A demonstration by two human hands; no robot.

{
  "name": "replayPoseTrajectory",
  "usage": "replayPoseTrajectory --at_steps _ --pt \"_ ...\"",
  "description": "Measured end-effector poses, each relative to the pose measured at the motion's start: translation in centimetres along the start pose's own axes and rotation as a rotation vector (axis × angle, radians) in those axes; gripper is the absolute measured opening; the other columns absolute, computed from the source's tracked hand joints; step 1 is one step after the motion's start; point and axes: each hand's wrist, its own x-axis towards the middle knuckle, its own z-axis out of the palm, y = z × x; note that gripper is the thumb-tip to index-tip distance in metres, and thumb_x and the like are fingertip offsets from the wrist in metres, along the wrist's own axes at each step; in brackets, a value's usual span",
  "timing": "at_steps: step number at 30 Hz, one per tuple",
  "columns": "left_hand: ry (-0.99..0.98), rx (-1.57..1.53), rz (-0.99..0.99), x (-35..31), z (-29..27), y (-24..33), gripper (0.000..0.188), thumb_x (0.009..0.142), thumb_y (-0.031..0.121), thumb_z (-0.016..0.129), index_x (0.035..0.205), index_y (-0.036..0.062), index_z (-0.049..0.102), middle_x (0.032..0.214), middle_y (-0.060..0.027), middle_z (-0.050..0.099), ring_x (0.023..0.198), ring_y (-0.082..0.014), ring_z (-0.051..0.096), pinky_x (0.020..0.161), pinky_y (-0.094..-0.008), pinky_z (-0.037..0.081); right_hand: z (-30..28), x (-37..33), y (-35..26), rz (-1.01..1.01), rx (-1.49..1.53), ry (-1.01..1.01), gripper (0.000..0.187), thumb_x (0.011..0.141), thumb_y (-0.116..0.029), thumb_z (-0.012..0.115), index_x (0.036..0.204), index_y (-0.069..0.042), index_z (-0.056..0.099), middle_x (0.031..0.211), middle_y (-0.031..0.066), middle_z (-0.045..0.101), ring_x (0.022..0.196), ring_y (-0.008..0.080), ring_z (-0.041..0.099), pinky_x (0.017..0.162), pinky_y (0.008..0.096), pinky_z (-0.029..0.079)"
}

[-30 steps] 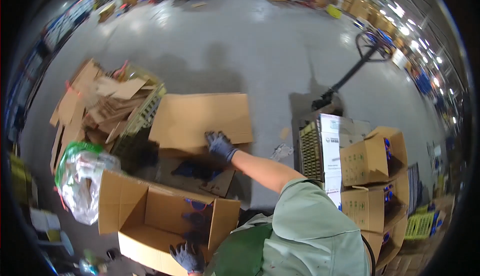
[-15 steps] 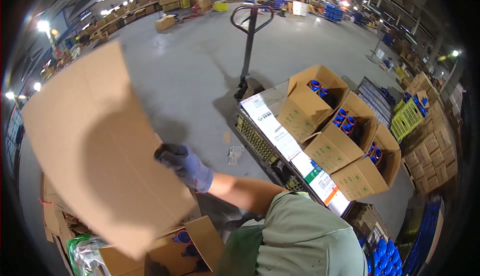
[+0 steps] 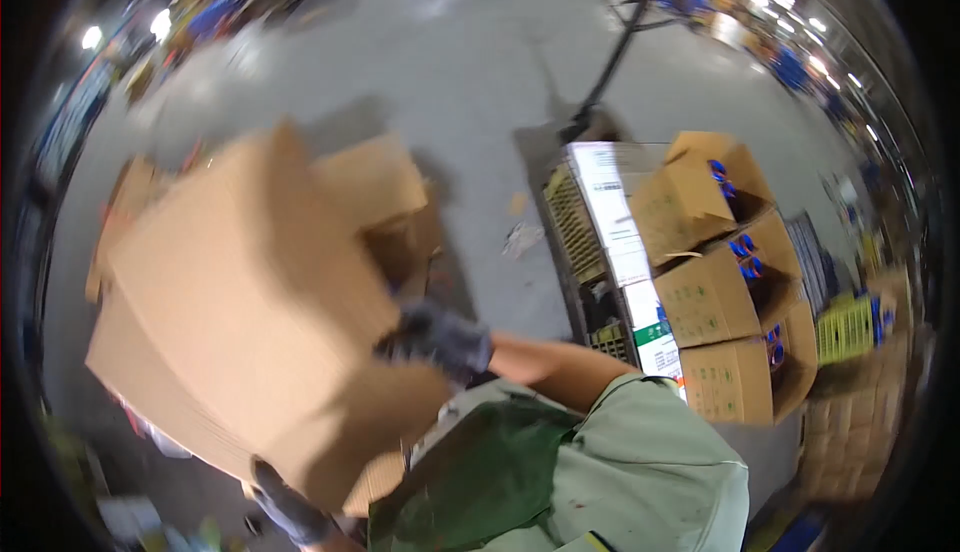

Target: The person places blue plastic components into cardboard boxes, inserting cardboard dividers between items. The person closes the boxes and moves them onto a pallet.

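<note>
Your near left is blocked by the broad cardboard sheet (image 3: 240, 302), with your left grip (image 3: 288, 505) and right grip (image 3: 440, 337) at its edges. A box (image 3: 380, 174) stands beyond its right side. Between that box and the crate (image 3: 574, 220) on your right, a lane of floor (image 3: 480, 152) gives you passage past a crumpled scrap (image 3: 522, 240). Three open cartons (image 3: 705, 297) wall off your right; a pallet-truck handle (image 3: 614, 57) rises ahead.

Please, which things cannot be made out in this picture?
In the head view:
Anything under the cardboard sheet: covered by it.
Finger positions of the right hand: motion blur.
Left forearm: mostly cut off by the lower edge.
Lower parts of the blue items: hidden by their cartons.
Distant blue pile: too blurred to identify.
</note>
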Motion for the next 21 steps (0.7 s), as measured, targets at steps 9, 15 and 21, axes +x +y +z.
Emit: replayPoseTrajectory --at_steps 9,15,21 --pt "0.583 -0.266 0.380 -2.7 -18.9 -2.9 0.052 0.100 0.039 0.055 0.135 0.0015 0.053 0.135 -0.0084 0.056 0.124 -0.0204 0.049 0.107 -0.0358 0.034 4.9 11.9 4.0 -0.120 -1.780 -0.268 0.033 0.087 -0.025 0.059 0.109 0.000 0.062 0.083 0.0177 0.069 0.077 0.0338 0.067 0.071 0.0443 0.052" --pt "0.760 -0.147 0.290 -9.0 -14.4 -4.8 0.043 0.101 0.034 0.056 0.130 0.0022 0.058 0.123 -0.0045 0.063 0.109 -0.0195 0.057 0.096 -0.0321 0.043 0.1 17.3 14.4 0.113 -1.915 -0.370 0.041 0.088 -0.030 0.055 0.116 -0.001 0.058 0.095 0.0214 0.069 0.090 0.0375 0.067 0.080 0.0482 0.052" --pt "0.027 -0.686 0.211 -14.1 -27.0 -15.6 0.051 0.106 0.027 0.034 0.151 0.0019 0.035 0.157 -0.0103 0.036 0.142 -0.0268 0.037 0.119 -0.0393 0.025 -0.2 19.6 15.9 0.245 -1.927 -0.559 0.029 0.088 -0.027 0.055 0.105 -0.005 0.064 0.101 0.0209 0.069 0.091 0.0365 0.067 0.079 0.0484 0.053"
